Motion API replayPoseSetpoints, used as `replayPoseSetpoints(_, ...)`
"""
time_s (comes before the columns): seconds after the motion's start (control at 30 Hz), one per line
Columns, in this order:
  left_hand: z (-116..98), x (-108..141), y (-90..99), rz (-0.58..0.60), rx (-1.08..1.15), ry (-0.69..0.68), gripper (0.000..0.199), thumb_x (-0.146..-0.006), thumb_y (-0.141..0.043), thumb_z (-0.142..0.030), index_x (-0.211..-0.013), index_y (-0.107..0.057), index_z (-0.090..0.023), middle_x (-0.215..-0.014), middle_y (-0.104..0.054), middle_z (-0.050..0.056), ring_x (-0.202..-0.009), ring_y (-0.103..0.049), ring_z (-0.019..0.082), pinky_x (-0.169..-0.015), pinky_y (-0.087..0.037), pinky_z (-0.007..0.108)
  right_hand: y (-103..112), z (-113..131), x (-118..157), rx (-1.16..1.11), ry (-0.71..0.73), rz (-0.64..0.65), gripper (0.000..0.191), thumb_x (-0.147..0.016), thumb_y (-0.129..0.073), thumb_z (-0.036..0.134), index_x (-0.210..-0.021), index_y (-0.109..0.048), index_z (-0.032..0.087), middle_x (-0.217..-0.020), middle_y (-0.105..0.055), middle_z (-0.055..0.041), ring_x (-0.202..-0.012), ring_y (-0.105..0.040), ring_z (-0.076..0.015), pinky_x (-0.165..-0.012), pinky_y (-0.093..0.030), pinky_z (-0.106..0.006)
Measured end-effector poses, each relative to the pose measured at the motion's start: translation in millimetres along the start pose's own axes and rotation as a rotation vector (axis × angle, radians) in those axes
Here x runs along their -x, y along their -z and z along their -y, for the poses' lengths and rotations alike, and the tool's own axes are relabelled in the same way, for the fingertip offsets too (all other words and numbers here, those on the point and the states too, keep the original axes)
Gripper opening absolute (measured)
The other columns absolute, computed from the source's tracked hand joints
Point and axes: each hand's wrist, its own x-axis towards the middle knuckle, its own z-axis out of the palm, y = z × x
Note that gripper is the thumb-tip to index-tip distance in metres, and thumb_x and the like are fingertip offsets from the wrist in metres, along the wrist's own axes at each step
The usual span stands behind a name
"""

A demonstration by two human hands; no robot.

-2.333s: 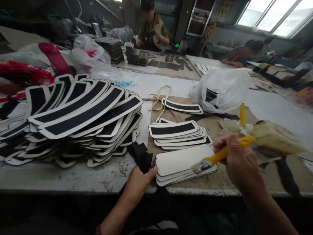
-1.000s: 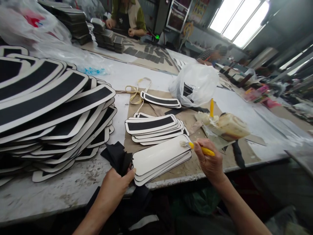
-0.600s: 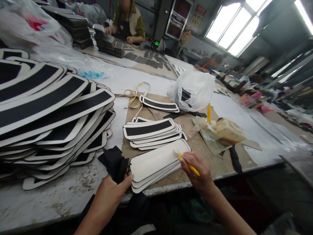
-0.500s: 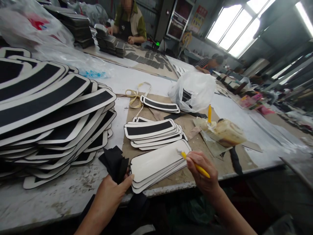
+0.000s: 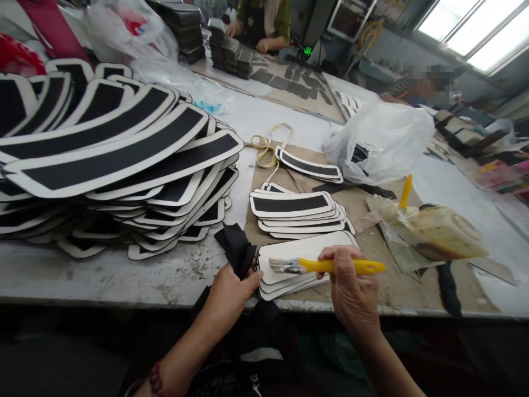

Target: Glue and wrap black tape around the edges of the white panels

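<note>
My right hand (image 5: pixel 351 281) is closed round the yellow handle of a paintbrush (image 5: pixel 318 266). Its bristles lie over the left part of the top white panel (image 5: pixel 306 248), on a small fanned stack near the table's front edge. My left hand (image 5: pixel 233 289) grips a bunch of black fabric strips (image 5: pixel 235 248), its thumb at the stack's left end. Just behind lies a pile of white-edged pieces with black centres (image 5: pixel 293 204). A curved bundle of similar pieces (image 5: pixel 309 165) rests farther back beside a yellowish tie (image 5: pixel 264 151).
A tall pile of curved black-and-white pieces (image 5: pixel 124 160) fills the left of the table. On the right stand a yellowed glue container (image 5: pixel 450 231) with a second yellow handle (image 5: pixel 406 192) and a white plastic bag (image 5: pixel 380 143). A co-worker (image 5: pixel 264 27) stands across the table.
The paintbrush has moved from the right end of the top white panel to its left part and now lies nearly level. My view has shifted left. My left hand keeps its hold.
</note>
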Motion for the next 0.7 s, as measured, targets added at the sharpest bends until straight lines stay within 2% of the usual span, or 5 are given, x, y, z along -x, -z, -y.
replayPoseSetpoints(0.1, -0.4, 0.1, -0.6, -0.017, -0.004, 0.009, 0.027, -0.063, -0.064, -0.038, -0.078, -0.062, -0.015, -0.071, -0.062, 0.001, -0.071, -0.057, 0.019, -0.069, -0.046, 0.029, -8.7, -7.6, -2.2, 0.006, -0.046, 0.034, 0.022, -0.091, -0.052, 0.036, -0.08, -0.059, 0.018, -0.078, -0.056, -0.0015, -0.057, -0.054, -0.0114, -0.051, -0.046, -0.024)
replayPoseSetpoints(0.27, -3.4, 0.5, -1.9, -0.047, -0.034, 0.036, 0.021, -0.059, -0.063, -0.036, -0.066, -0.058, -0.016, -0.063, -0.057, 0.0, -0.063, -0.054, 0.017, -0.063, -0.044, 0.028, -4.9, -7.7, -1.1, 0.247, 0.071, 0.072, 0.024, -0.092, -0.051, 0.033, -0.075, -0.059, 0.017, -0.075, -0.056, -0.0014, -0.057, -0.054, -0.012, -0.054, -0.045, -0.026)
replayPoseSetpoints(0.5, -4.4, 0.4, -2.0, -0.042, -0.096, 0.019, 0.028, -0.062, -0.061, -0.038, -0.076, -0.062, -0.015, -0.075, -0.064, 0.004, -0.075, -0.058, 0.022, -0.075, -0.045, 0.033, 38.3, -9.9, -10.7, 0.565, 0.298, 0.032, 0.018, -0.091, -0.051, 0.029, -0.078, -0.058, 0.019, -0.075, -0.056, -0.0036, -0.07, -0.056, -0.0172, -0.067, -0.046, -0.032)
replayPoseSetpoints(0.7, 1.3, -3.4, -1.7, -0.049, -0.103, -0.005, 0.031, -0.061, -0.062, -0.04, -0.079, -0.065, -0.014, -0.071, -0.065, 0.003, -0.074, -0.06, 0.022, -0.073, -0.047, 0.031, 75.3, -11.7, -27.1, 0.727, 0.495, -0.002, 0.014, -0.091, -0.051, 0.027, -0.08, -0.058, 0.02, -0.075, -0.06, -0.0043, -0.07, -0.058, -0.0181, -0.068, -0.047, -0.032)
